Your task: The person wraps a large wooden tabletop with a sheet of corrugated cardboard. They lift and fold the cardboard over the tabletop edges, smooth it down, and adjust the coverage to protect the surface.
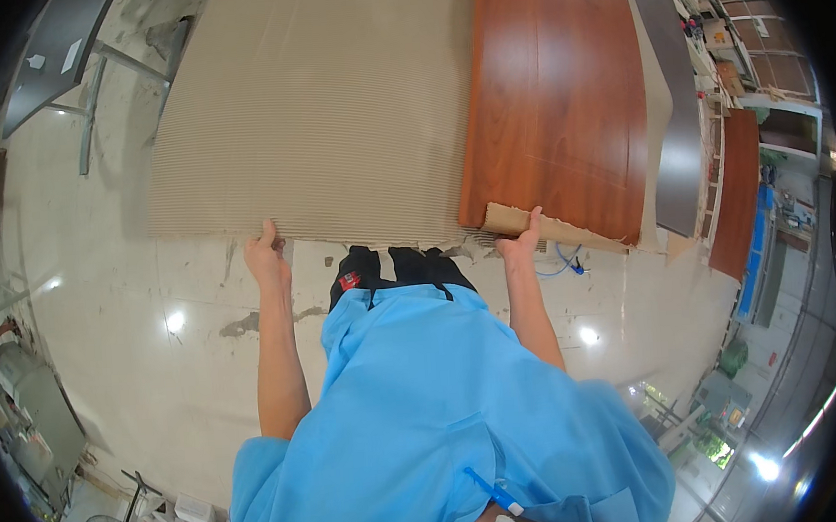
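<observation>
A wide sheet of tan corrugated cardboard (309,124) spreads out in front of me, ribbed side up. My left hand (267,258) pinches its near edge toward the left corner, thumb on top. To the right lies a reddish-brown wooden door panel (562,109) with grooved lines and a glossy face. My right hand (522,236) is closed on the cardboard near the panel's near end, thumb up. There a torn-edged cardboard flap (550,227) folds over the panel's end. The fingers of both hands are partly hidden under the cardboard.
Beyond the door panel, a dark grey panel (676,121) and another reddish-brown board (735,194) stand along the right. A dark panel on a metal frame (93,113) is at the upper left. A blue hose (564,262) lies on the floor near my right hand.
</observation>
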### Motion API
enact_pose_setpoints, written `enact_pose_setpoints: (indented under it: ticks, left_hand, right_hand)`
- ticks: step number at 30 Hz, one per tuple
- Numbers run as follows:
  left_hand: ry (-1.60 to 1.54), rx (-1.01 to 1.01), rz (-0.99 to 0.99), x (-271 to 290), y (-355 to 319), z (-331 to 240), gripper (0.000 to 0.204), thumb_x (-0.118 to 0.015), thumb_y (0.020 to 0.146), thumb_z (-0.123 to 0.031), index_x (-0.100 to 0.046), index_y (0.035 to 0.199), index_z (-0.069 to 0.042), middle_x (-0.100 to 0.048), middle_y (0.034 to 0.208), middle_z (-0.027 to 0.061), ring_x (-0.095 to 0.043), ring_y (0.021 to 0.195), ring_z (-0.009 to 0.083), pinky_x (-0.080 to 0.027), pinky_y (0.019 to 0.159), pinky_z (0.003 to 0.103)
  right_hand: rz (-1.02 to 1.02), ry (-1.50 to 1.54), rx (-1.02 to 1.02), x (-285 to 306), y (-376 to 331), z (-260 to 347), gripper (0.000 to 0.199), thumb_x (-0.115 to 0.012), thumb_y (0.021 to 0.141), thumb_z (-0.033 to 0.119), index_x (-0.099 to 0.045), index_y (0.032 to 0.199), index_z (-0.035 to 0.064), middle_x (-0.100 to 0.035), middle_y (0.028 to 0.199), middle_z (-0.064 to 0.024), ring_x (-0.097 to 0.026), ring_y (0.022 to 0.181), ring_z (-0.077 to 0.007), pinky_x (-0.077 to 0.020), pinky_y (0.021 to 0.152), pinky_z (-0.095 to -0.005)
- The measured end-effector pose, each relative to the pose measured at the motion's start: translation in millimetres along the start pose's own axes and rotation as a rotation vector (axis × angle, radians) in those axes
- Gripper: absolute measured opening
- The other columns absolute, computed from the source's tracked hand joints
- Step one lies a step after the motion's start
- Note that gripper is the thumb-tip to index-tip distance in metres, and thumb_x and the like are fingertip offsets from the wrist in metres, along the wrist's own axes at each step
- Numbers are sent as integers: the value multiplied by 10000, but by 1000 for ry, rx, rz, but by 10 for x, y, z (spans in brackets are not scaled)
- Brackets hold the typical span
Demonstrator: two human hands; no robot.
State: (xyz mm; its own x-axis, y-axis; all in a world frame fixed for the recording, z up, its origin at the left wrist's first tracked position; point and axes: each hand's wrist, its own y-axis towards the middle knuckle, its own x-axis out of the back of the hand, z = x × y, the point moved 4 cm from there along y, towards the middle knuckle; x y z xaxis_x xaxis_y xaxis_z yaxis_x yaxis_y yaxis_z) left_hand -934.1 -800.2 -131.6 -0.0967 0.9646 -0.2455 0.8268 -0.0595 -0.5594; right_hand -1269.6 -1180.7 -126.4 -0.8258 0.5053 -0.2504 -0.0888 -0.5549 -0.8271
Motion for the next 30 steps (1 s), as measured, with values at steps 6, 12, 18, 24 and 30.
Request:
enact_pose_setpoints:
  ticks: [6,12,18,24,30]
  left_hand:
    - [-3,29,-13,70,-16,68,175,-732,891,-124,-574,821,-97,-607,722,6,-522,614,94,-395,555,244]
    - [34,-47,-58,305,196,-142,99,-698,915,-124,-614,905,-70,-612,776,-6,-470,628,87,-357,595,258]
    - [16,17,15,262,137,-47,95,-683,931,-151,-635,961,-75,-622,813,-27,-472,655,78,-356,626,258]
    - [17,11,-8,247,44,3,91,-681,934,-153,-640,987,-91,-629,824,-45,-469,658,69,-350,618,251]
    - [0,15,15,186,-35,-35,73,-679,937,-143,-628,958,-94,-624,815,-39,-461,652,70,-346,609,246]
  right_hand:
    - [-16,20,-36,-24,-18,13,467,-765,802,512,-594,1008,129,-626,997,-66,-584,991,-249,-447,972,-476]
    - [-26,24,-67,-37,-49,16,473,-748,813,526,-590,1016,128,-622,1002,-57,-585,999,-256,-463,950,-482]
    - [-27,-49,-74,-51,-84,34,437,-721,829,541,-600,975,147,-645,993,-35,-605,998,-244,-479,957,-483]
    - [-44,5,-75,-83,-137,31,462,-734,824,532,-597,1040,148,-625,1033,-60,-588,1016,-265,-465,951,-497]
    - [-12,21,-77,-75,-94,29,499,-737,819,535,-592,1056,120,-626,1060,-80,-581,1033,-272,-448,977,-490]
